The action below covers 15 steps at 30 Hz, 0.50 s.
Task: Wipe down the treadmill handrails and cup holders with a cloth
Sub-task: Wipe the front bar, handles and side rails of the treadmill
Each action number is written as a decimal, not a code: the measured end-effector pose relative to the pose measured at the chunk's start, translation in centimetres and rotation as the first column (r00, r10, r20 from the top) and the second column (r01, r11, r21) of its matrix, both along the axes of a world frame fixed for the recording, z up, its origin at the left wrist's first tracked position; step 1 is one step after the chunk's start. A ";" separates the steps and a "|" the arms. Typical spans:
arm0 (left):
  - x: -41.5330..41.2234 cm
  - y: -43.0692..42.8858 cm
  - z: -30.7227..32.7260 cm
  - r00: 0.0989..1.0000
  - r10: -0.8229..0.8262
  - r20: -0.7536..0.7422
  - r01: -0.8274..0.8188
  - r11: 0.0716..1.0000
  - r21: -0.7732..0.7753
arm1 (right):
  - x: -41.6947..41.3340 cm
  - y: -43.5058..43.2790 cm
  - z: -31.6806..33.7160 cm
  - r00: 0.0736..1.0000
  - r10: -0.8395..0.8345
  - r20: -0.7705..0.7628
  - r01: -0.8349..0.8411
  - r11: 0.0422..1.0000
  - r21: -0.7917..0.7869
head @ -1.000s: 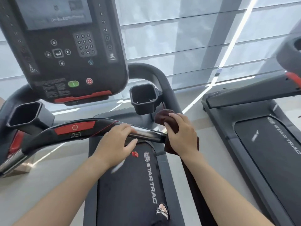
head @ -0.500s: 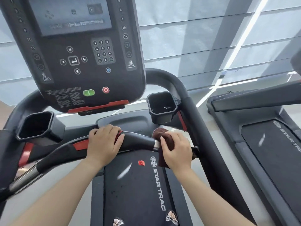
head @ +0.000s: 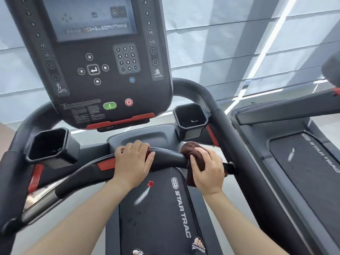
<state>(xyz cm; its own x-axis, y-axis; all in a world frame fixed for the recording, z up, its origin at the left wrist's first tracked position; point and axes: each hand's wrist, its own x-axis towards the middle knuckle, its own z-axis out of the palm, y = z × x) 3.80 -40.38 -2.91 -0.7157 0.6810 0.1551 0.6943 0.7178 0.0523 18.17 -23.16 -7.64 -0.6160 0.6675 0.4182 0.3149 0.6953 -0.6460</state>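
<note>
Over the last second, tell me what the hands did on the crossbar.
The left hand slid leftward from the metal sensor section to the black grip beside the red panel. The right hand kept the brown cloth wrapped around the crossbar's right end. Both cup holders remain untouched.

console (head: 95, 57) overhead, running belt (head: 158, 214) below, second treadmill (head: 301, 162) on the right.

Right cup holder (head: 191, 120) close above cloth (head: 196, 156); side handrail (head: 237, 153) hems right; belt (head: 156, 208) below open.
</note>
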 end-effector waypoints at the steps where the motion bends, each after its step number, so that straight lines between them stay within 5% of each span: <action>1: 0.0 0.0 0.0 1.000 -0.002 -0.002 0.002 1.000 -0.001 | -0.7 -1.0 0.5 0.999 0.040 -0.016 -0.040 0.999 0.004; 7: -0.2 -0.5 0.6 0.996 -0.063 0.057 0.065 0.997 -0.034 | -2.4 -3.2 1.6 0.982 0.188 -0.018 -0.187 0.981 0.057; 12: -2.4 -3.5 1.6 0.981 -0.127 0.149 0.122 0.992 0.040 | -0.1 0.0 0.9 1.000 0.017 -0.003 -0.017 1.000 -0.012; 15: -4.0 -6.5 1.5 0.987 -0.093 0.128 0.087 0.995 0.055 | -2.1 -1.9 1.7 0.999 0.053 0.014 -0.053 0.999 -0.004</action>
<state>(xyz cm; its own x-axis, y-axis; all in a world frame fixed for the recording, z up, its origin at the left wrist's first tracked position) -0.18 -46.90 -1.44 -0.6680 0.7375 0.0998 0.7411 0.6469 0.1798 16.11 -25.08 -5.98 -0.6562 0.6355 0.4070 0.2865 0.7087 -0.6447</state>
